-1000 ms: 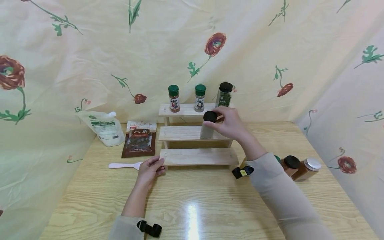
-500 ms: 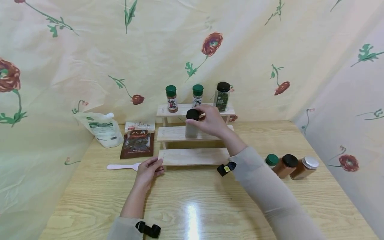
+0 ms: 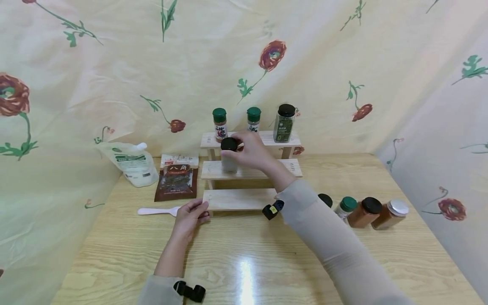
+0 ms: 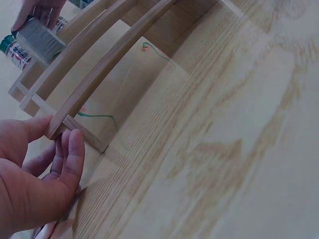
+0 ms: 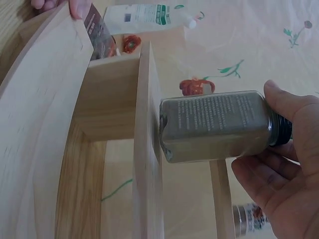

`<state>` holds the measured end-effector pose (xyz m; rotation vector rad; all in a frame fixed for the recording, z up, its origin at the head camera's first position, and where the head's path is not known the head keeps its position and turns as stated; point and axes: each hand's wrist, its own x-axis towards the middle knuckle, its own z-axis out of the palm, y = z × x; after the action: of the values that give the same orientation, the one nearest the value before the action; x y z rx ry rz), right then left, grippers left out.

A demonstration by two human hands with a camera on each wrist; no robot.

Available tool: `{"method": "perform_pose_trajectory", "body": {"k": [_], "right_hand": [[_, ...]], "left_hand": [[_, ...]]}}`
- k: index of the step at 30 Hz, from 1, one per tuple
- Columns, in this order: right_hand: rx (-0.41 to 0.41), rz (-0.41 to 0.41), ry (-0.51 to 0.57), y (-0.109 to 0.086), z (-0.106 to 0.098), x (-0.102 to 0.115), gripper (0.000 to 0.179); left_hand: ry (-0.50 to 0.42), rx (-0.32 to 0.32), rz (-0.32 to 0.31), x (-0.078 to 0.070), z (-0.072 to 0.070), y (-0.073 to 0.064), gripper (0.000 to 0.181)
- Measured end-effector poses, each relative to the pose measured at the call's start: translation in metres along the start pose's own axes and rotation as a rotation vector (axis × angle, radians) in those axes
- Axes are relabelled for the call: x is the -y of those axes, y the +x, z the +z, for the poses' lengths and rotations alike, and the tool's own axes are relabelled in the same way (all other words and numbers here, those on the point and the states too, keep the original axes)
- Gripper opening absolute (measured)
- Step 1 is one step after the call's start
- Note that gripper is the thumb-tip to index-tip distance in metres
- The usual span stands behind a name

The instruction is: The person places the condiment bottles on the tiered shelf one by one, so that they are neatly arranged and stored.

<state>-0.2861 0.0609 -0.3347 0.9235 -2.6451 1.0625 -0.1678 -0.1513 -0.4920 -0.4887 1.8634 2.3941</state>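
Grey-brown with pale lines of print, the held jar [image 5: 214, 124] wears a black lid; the rack [image 3: 240, 199] is pale wood, faintly grained. Green caps and white labels mark the two small shakers [image 3: 220, 128], black over green the tall jar [image 3: 284, 128]. The cloth [image 3: 213, 55] is cream with red flowers and green stems, the pouch [image 3: 133, 165] white printed green, the packet [image 3: 176, 182] dark brown, the spoon [image 3: 156, 211] pale pink, the table [image 3: 126, 254] streaky yellow-brown

Bottom shelf [image 3: 238, 199] free fr. near side, but L hand [image 3: 190, 217] grips its L end & R forearm [image 3: 324, 231] hides the R. Mid shelf [image 3: 290, 167]: room R of held jar [image 3: 229, 164], though R hand [image 3: 251, 150] juts in. Worktop [image 3: 228, 258] free near ctr; jar row [image 3: 361, 217] blocks R, pouch [image 3: 133, 164] + packet [image 3: 176, 180] far L (pale utensil [image 3: 157, 211] just nearer).
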Motion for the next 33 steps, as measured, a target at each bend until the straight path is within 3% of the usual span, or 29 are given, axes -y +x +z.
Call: {"method": "perform_pose_trajectory", "body": {"k": [8,22,33], "right_hand": [[0.034,0.003,-0.013,0.010,0.012,0.007,0.048],[0.035,0.063,0.018,0.009,0.019,0.009,0.058],[0.017,0.020,0.068,-0.014,0.008,-0.004,0.058]], "left_hand": [[0.002,0.009,0.006,0.002,0.001,0.003,0.040],[0.000,0.003,0.010,0.003,-0.001,0.004,0.039],[0.008,0.000,0.006,0.002,0.000,0.001,0.040]]}}
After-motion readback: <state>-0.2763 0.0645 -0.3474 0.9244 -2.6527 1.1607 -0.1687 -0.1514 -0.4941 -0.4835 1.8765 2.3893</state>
